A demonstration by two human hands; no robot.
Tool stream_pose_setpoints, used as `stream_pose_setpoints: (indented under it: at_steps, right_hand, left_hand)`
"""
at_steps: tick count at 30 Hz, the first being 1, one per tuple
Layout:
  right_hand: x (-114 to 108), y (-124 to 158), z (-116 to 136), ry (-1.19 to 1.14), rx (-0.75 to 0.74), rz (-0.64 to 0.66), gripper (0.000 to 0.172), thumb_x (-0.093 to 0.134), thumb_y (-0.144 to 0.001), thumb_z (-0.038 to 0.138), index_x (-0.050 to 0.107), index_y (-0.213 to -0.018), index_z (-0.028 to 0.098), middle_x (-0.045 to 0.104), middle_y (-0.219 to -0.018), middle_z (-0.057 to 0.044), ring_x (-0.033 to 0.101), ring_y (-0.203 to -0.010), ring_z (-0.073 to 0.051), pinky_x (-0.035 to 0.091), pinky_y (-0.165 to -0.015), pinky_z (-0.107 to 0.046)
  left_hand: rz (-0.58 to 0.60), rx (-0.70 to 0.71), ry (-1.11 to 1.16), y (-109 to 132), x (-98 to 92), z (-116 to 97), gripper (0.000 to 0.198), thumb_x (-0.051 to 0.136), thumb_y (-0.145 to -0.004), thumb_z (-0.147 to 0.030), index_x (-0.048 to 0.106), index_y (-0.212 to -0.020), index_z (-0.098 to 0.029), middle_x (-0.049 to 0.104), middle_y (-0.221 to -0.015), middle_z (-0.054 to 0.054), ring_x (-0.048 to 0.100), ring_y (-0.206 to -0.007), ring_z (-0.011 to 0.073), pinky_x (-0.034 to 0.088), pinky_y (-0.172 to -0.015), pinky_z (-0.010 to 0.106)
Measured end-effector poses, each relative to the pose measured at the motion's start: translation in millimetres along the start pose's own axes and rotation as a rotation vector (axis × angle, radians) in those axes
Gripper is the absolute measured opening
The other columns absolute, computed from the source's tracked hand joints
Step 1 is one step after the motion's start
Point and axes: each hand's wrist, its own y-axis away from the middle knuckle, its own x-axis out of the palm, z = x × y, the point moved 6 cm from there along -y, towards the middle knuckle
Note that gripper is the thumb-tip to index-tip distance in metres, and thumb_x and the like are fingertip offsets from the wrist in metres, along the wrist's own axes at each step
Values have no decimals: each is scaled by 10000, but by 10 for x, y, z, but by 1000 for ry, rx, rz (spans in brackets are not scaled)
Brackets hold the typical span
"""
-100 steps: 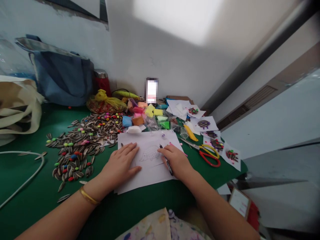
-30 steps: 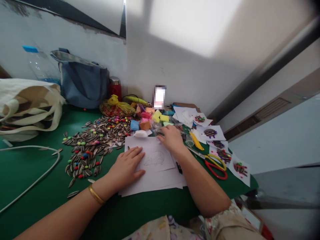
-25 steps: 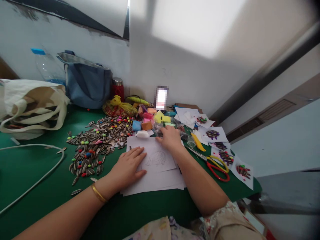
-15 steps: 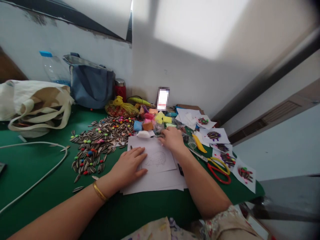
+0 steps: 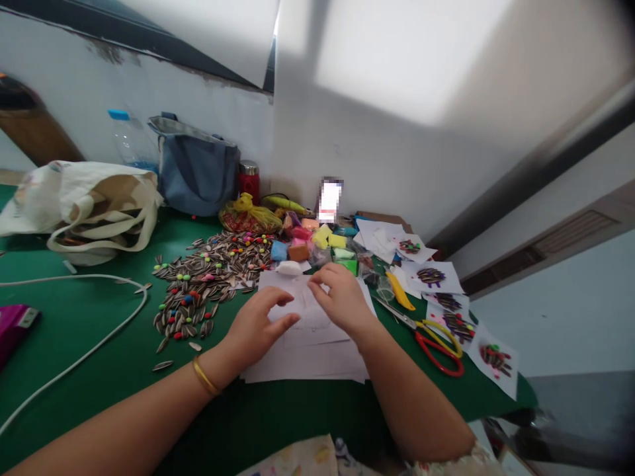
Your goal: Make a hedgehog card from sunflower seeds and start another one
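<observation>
White paper sheets (image 5: 297, 363) lie stacked on the green table, the top one with a faint outline drawing partly covered by my hands. Over the stack's left side is my left hand (image 5: 258, 324), thumb and fingers apart, holding nothing. Above the drawing, my right hand (image 5: 340, 297) has its fingertips pressed together; whatever may be between them is too small to make out. Just beyond the sheets sit a white lump of clay (image 5: 289, 268) and several coloured clay packs, including a blue one (image 5: 278, 250), a brown one (image 5: 298, 253) and a green one (image 5: 347, 266).
Striped sunflower seeds (image 5: 198, 291) mixed with coloured beads spread to the left. Scissors (image 5: 436, 347) and a yellow cutter (image 5: 399, 291) lie right, beside cards with seed figures (image 5: 431, 276). Behind are a blue bag (image 5: 198, 172), a cream bag (image 5: 104, 211) and a phone (image 5: 329, 200).
My left hand has lifted off the paper and its fingers have curled. My right hand has drawn back from the clay packs, its fingertips now together. The view has shifted slightly left.
</observation>
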Motion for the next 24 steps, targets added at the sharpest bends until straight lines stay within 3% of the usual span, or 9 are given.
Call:
stream_pose_setpoints:
  at_steps: [3,7,11,14,18,24]
  right_hand:
    - [58,124,150,-58,1,9,143,560,-923,262,675,-857,211,652,-888,-40,579,-904,-197,420,-818,-308]
    - [97,244,188,-118,11,-18,170,511,-949,278,655,-886,212,657,-911,-56,581,-923,-209,426,-840,-326]
    - [85,353,177,-169,31,-93,241,548,-927,444,604,-921,210,640,-922,-72,569,-923,-232,421,-834,-352]
    - [198,399,208,-309,-21,-4,312,590,-888,516,564,-827,211,605,-810,-37,556,-802,-201,418,-742,-322]
    - [342,406,165,-489,7,101,287,658,-855,464,544,-790,208,582,-776,-1,531,-725,-160,405,-668,-283]
    - [347,393,171,-492,-13,129,124,597,-905,296,591,-816,209,582,-781,4,531,-747,-151,399,-698,-280]
  left_hand:
    - [49,-141,286,3,101,4,275,538,-893,-448,596,-817,-190,630,-783,17,593,-744,166,484,-698,296]
    - [68,-223,469,8,180,-28,271,525,-893,-400,560,-728,-188,590,-691,-12,570,-685,143,461,-675,273]
    - [28,-225,390,25,190,0,265,544,-883,-391,558,-713,-188,570,-682,-14,529,-668,139,423,-641,263]
    - [49,-137,328,46,238,-5,224,547,-883,-349,585,-737,-183,583,-736,-1,531,-722,150,419,-678,273]
    - [107,-56,381,55,274,-37,243,478,-931,-326,594,-776,-181,591,-791,5,550,-785,154,433,-744,282]
    - [133,-42,276,10,182,-72,316,427,-963,-378,598,-780,-186,585,-759,-7,545,-750,147,426,-709,269]
